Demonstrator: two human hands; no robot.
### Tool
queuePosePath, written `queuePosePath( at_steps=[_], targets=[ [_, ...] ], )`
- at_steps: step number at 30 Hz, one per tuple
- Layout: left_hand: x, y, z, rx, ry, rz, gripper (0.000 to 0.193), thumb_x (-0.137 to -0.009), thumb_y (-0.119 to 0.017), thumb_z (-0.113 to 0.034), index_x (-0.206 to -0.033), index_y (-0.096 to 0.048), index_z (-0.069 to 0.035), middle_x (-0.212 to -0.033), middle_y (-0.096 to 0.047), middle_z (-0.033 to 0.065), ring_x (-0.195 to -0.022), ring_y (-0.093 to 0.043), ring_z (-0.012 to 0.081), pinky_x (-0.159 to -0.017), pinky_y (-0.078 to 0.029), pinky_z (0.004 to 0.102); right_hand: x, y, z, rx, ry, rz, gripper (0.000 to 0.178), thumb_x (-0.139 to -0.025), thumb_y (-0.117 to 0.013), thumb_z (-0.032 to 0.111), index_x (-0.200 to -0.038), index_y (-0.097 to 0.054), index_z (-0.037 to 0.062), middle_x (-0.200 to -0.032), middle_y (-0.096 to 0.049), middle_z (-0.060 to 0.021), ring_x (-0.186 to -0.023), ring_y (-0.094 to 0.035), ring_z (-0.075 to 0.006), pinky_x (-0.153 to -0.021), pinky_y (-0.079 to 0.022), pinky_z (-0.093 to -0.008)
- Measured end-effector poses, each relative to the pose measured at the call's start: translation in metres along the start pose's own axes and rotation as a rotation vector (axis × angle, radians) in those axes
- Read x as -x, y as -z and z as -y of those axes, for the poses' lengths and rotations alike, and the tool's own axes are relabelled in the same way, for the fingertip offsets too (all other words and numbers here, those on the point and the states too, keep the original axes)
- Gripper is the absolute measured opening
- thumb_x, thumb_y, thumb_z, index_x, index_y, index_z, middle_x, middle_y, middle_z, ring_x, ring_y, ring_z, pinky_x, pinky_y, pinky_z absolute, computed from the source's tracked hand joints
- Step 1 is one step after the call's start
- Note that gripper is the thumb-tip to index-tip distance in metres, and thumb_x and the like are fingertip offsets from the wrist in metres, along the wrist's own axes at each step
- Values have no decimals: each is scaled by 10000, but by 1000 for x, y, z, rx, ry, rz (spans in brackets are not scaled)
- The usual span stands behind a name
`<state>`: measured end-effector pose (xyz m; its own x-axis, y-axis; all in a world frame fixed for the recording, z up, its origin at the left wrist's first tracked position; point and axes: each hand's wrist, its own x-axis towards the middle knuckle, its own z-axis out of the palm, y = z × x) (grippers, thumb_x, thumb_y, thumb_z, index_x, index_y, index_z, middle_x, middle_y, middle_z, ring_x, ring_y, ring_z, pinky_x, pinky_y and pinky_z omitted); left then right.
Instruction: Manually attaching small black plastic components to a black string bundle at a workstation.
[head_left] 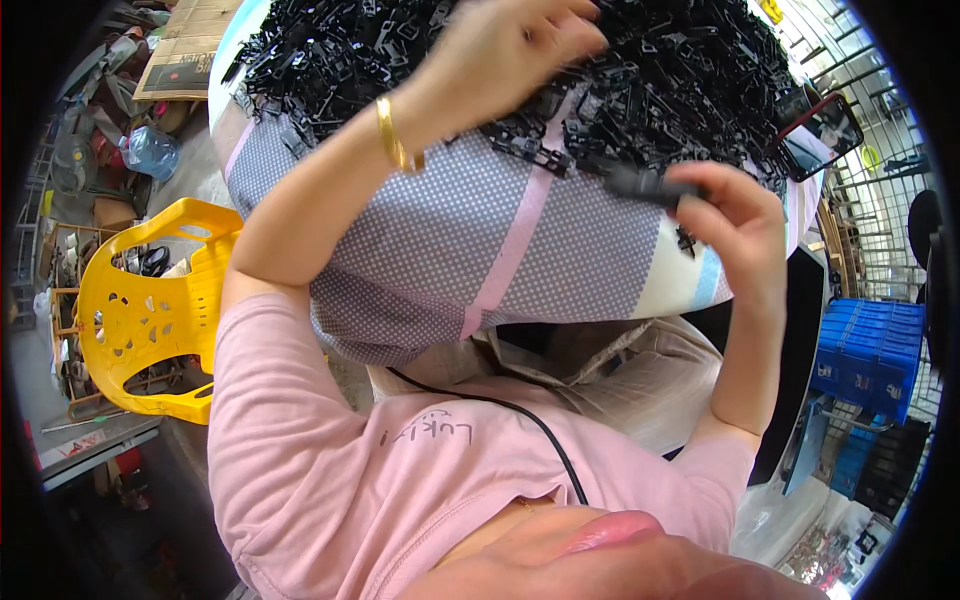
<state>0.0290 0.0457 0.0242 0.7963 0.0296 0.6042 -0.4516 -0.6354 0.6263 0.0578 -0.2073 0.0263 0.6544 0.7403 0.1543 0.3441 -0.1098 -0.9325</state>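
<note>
Dotted grey cloth [420, 240], with a pink band [520, 225] running from near to far, drapes over the table and hangs down at its near edge. Nearest is the person's pink T-shirt [300, 420], crossed by a thin black cord [530, 410], with light trousers [660, 365] just beyond, partly under the cloth.

On the right, above the near part of the cloth, the right hand [735, 215] is pinched, thumb against fingers, on one end of a long black piece [640, 186]. That piece points left and is too blurred to make out in detail. One small black part [685, 241] shows just beside the thumb. A short row of black parts [535, 152] lies on the cloth, at the near edge of the heap.

Farther off and to the left, the left hand [520, 50] is over the heap, its fingers partly curled; I cannot tell whether it has hold of anything. Its wrist wears a gold bracelet [388, 135]. The heap of small black parts [690, 95] spreads over the far side of the table, with a phone [825, 135] standing at its right edge.

Around the table, a yellow chair [150, 310] stands to the left and a blue crate [868, 350] to the right. Farther left are a clear bottle [150, 150] and some cardboard [190, 40]; a wire grid [840, 40] rises far right.
</note>
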Motion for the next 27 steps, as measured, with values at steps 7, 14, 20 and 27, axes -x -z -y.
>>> queuePosePath(
  at_steps=[7, 14, 20, 27],
  targets=[
    [-21, 69, 73, -441, 84, 220, 371, -704, -684, -226, -962, -613, 31, -866, -627, 198, -821, -598, 333, -752, -475, 386, 31, -18, 14, 538, 276, 747, 227, -677, -695, 143, -855, -606, 35, -719, -596, -93, -661, -590, -268, -588, -459, -341],
    [-20, 26, 49, -716, 26, -67, 293, -746, -572, -96, -1010, -590, 31, -838, -614, 183, -819, -580, 364, -777, -467, 400, 13, 7, 3, 577, 157, 426, 159, -711, -683, 128, -800, -614, 16, -730, -598, -100, -605, -583, -242, -544, -456, -316],
    [-16, 28, 12, -441, 441, 20, 241, -821, -565, -110, -1011, -559, 37, -741, -570, 28, -629, -537, 124, -582, -459, 229, -11, 3, -24, 981, 440, -140, 143, -719, -616, -2, -861, -619, 12, -930, -611, -75, -841, -555, -247, -740, -463, -335],
    [13, 9, -13, 323, 244, 354, 263, -884, -551, -150, -1101, -563, -2, -826, -595, 21, -660, -565, 45, -560, -470, 153, -18, 2, -31, 1100, 487, -96, 117, -703, -615, 14, -819, -606, -1, -918, -618, -64, -849, -556, -244, -741, -463, -341]
  ],
)
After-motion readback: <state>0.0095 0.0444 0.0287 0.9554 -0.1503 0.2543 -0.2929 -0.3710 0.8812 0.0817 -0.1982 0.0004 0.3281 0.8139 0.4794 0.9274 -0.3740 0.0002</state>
